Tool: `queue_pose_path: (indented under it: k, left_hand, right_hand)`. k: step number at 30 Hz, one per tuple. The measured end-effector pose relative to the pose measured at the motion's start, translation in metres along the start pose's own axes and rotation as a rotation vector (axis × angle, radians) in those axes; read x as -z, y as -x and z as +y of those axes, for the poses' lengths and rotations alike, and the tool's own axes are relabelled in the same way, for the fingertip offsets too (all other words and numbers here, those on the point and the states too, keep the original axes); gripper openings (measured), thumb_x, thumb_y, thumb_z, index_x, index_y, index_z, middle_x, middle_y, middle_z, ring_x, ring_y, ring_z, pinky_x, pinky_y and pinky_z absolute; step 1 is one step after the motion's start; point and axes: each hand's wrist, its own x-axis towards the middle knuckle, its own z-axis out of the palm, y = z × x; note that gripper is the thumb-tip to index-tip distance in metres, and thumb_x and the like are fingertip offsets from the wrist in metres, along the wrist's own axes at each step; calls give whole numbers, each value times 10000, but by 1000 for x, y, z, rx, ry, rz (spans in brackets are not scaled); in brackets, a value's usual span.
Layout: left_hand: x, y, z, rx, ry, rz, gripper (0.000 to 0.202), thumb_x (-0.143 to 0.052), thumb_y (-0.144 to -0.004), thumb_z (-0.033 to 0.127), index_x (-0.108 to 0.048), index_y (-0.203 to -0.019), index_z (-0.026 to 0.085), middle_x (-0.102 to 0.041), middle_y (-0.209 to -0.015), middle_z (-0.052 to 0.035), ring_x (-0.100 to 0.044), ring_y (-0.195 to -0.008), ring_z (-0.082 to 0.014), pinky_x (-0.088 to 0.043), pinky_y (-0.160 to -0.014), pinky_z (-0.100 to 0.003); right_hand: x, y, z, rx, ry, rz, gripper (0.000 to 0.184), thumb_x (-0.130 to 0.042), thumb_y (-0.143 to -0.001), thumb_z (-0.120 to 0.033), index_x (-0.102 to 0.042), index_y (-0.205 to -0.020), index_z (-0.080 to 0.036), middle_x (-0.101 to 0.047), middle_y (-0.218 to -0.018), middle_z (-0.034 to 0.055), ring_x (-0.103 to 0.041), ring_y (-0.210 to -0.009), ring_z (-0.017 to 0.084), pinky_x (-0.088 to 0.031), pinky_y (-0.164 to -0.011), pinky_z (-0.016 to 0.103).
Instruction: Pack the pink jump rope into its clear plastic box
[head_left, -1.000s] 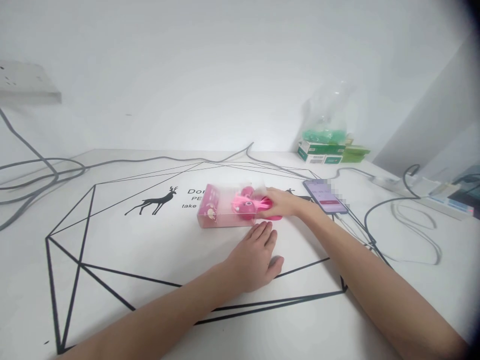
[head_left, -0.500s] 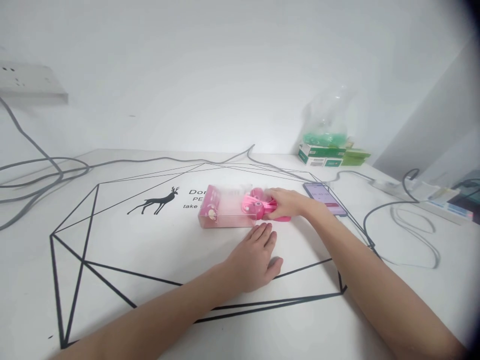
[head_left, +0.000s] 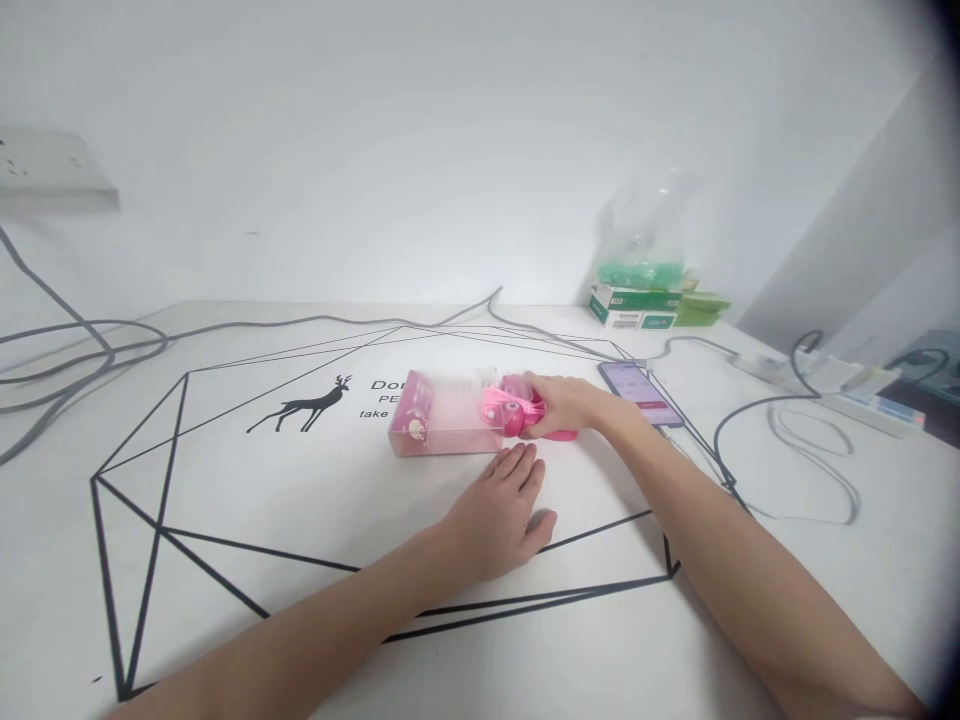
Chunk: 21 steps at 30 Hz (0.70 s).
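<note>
The right hand (head_left: 564, 403) has its fingers curled around a pink corded item (head_left: 513, 410), whose end seems to sit inside the clear-sided pink box (head_left: 448, 442); the left hand (head_left: 495, 518) lies palm-down on the desk (head_left: 300, 492), fingers slightly parted, empty, beside the box, perhaps bracing it.

The pink toy (head_left: 516, 412) in my right hand (head_left: 561, 402) appears to be smooth, shiny plastic; the box (head_left: 459, 441) is clear, glossy plastic with a pink printed end. My white surface (head_left: 285, 510) looks smooth and mostly matt, its printed lines (head_left: 259, 549) flat black. Behind, a thin, crinkled plastic bag (head_left: 641, 235) tops printed cardboard cartons (head_left: 636, 300); the phone (head_left: 637, 388) shows a smooth, glassy screen.
</note>
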Motion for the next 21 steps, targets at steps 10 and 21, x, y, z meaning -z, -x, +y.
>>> queue_pose_path:
  k: [10, 21]
  left_hand:
    - [3, 2, 2, -13, -21, 28, 535, -421, -966, 396, -475, -1362, 39, -424, -1478, -233, -345, -1423, -317, -315, -1160, -477]
    - [10, 3, 8, 9, -62, -13, 528, -412, -979, 394, -468, -1372, 47, -410, -1494, -222, -333, -1429, -317, -308, -1155, -464]
  right_hand:
    - [4, 2, 4, -9, 39, -26, 545, -655, -645, -575, -445, -1039, -262, -681, -917, 54, -640, -745, 284, -380, -577, 321]
    - [41, 28, 14, -116, -83, 32, 511, -651, -639, -512, -429, -1026, -264, -666, -871, 24, -614, -713, 251, -368, -561, 304]
